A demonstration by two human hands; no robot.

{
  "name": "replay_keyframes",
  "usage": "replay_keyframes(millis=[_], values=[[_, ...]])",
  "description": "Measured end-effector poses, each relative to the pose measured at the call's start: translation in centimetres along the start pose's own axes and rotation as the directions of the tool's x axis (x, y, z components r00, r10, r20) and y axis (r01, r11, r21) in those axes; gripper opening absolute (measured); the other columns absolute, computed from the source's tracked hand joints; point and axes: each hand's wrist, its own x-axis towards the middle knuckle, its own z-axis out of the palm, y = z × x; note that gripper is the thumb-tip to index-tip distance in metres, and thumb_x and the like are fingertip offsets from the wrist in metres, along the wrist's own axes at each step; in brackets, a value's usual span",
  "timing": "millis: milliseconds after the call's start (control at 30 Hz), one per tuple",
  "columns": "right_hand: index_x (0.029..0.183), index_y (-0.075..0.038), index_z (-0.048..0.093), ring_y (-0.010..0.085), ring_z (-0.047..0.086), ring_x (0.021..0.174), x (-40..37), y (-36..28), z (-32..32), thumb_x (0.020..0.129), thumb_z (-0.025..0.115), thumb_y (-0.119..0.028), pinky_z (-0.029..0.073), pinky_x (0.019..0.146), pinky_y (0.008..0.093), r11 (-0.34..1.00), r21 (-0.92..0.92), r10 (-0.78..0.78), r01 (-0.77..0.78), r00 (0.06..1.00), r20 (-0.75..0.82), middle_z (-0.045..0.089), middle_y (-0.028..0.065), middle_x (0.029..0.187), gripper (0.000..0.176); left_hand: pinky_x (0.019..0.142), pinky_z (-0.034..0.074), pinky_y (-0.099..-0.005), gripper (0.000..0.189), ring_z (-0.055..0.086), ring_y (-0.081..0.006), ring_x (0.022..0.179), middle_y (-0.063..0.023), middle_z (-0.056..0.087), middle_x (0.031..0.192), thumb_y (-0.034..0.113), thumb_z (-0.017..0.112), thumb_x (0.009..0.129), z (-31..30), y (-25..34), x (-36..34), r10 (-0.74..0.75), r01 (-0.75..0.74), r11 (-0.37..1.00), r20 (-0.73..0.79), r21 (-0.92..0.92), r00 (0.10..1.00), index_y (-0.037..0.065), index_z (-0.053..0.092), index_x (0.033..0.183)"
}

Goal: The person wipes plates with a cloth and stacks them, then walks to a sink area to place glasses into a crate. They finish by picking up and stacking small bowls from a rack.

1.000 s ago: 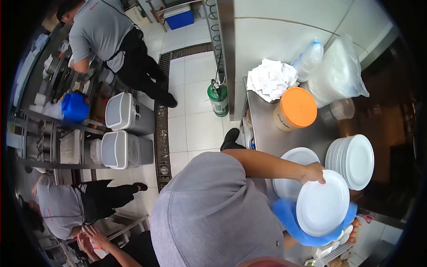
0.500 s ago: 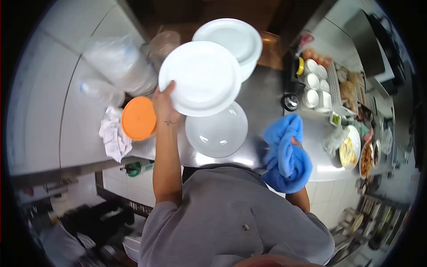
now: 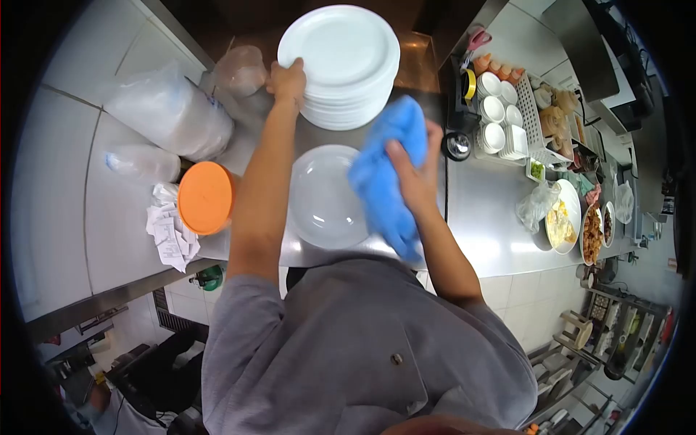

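Clamped round a bunched, fluffy blue cloth (image 3: pixel 391 170), my right hand (image 3: pixel 415 177) has its thumb pressed into the fabric, just off the middle of my view towards 1 o'clock. My left hand (image 3: pixel 288 83) pinches the edge of the tall stack of round white plates (image 3: pixel 341 51) at 12 o'clock, thumb over the top rim; how many plates sit within that grip I cannot tell. Nearer me, at the middle, a single glossy white round plate (image 3: pixel 325 199) lies on the steel counter (image 3: pixel 478 235), the cloth overlapping its 3 o'clock edge in my view. An orange-lidded round tub (image 3: pixel 206 197) stands at 9 o'clock, crumpled white paper slips (image 3: pixel 172 238) beside it. At 2 o'clock is a silver-and-black round bell (image 3: pixel 457 146).
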Motion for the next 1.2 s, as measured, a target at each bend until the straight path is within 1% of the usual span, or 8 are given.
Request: replay_keyframes(millis=[167,300,433,533,667,867,1067,1200], values=[[0.13,-0.002,0.046,0.0391,0.05,0.116,-0.2,7.6,2.6,0.078,0.073,-0.033,0.042,0.097,0.0451,0.684,-0.651,-0.084,0.329,0.922,0.377,0.042,0.0272,0.132,0.067,0.104,0.038,-0.0434,0.068,0.04,-0.037,0.128,-0.0262,0.045,0.132,0.035,0.066,0.086,-1.1,-1.8,1.1,0.048,-0.047,0.999,0.105,-0.015,0.993,-0.001,0.039,0.137],[0.133,-0.007,0.048,0.0386,0.038,0.129,-3.1,10.9,2.5,0.076,0.069,-0.034,0.03,0.107,0.0526,0.367,-0.657,-0.138,0.659,0.737,0.662,0.038,0.026,0.139,0.067,0.094,0.045,-0.0394,0.056,0.057,-0.0295,0.112,-0.0198,0.057,0.122,0.035,0.062,0.09,-6.0,-1.9,-4.6,0.218,-0.206,0.972,0.106,-0.115,0.97,0.001,0.046,0.132],[0.13,-0.008,0.051,0.0372,0.039,0.129,-3.3,11.2,3.6,0.076,0.067,-0.031,0.029,0.108,0.0511,0.405,-0.697,-0.114,0.592,0.789,0.604,0.04,0.021,0.141,0.061,0.079,0.048,-0.0399,0.025,0.062,-0.0351,0.088,-0.0218,0.064,0.091,0.019,0.057,0.092,-12.5,-12.0,-13.3,0.304,-0.477,0.748,0.401,0.462,0.864,0.0,0.063,0.107],[0.122,-0.009,0.056,0.0335,0.04,0.129,-5.5,11.1,3.8,0.076,0.067,-0.029,0.03,0.108,0.0482,0.512,-0.537,-0.097,0.671,0.666,0.74,0.044,0.0129,0.139,0.051,0.077,0.048,-0.0403,0.022,0.061,-0.0339,0.083,-0.0204,0.062,0.091,0.017,0.057,0.092,-12.4,-14.8,-16.8,0.398,-0.453,0.827,0.223,0.332,0.89,0.002,0.064,0.107],[0.11,-0.013,0.06,0.0288,0.044,0.126,-7.3,7.3,-2.9,0.076,0.066,-0.028,0.035,0.103,0.0453,0.693,-0.308,0.159,0.652,0.279,0.947,0.051,0.0041,0.133,0.038,0.075,0.048,-0.0379,0.024,0.058,-0.0306,0.082,-0.0166,0.057,0.095,0.015,0.059,0.091,-12.1,-14.1,-16.6,0.404,-0.477,0.777,0.256,0.41,0.878,0.002,0.064,0.111],[0.107,-0.012,0.061,0.0304,0.046,0.122,-1.8,10.2,1.2,0.072,0.066,-0.022,0.033,0.102,0.0491,0.369,-0.625,-0.052,0.688,0.687,0.725,0.053,0.0077,0.13,0.037,0.078,0.047,-0.0344,0.025,0.056,-0.0264,0.088,-0.0141,0.054,0.096,0.01,0.059,0.091,-12.3,-14.8,-16.1,0.381,-0.469,0.818,0.3,0.332,0.875,0.002,0.065,0.113],[0.113,-0.016,0.06,0.0335,0.045,0.121,-7.8,9.1,-1.0,0.07,0.068,-0.03,0.033,0.102,0.0505,0.758,-0.219,0.058,0.615,0.27,0.961,0.051,0.0076,0.131,0.046,0.081,0.045,-0.0366,0.025,0.055,-0.0295,0.088,-0.0151,0.054,0.097,0.012,0.062,0.087,-12.2,-14.8,-16.7,0.419,-0.47,0.811,0.216,0.347,0.882,-0.002,0.063,0.109],[0.115,-0.015,0.058,0.0349,0.045,0.118,-6.7,8.5,-6.3,0.07,0.07,-0.029,0.035,0.101,0.0492,0.541,-0.577,0.163,0.612,0.597,0.785,0.049,0.0115,0.127,0.048,0.08,0.044,-0.0435,0.027,0.053,-0.0333,0.087,-0.0168,0.055,0.095,0.016,0.071,0.081,-12.2,-14.2,-16.9,0.67,-0.632,0.441,0.235,0.638,0.704,-0.001,0.063,0.1]])
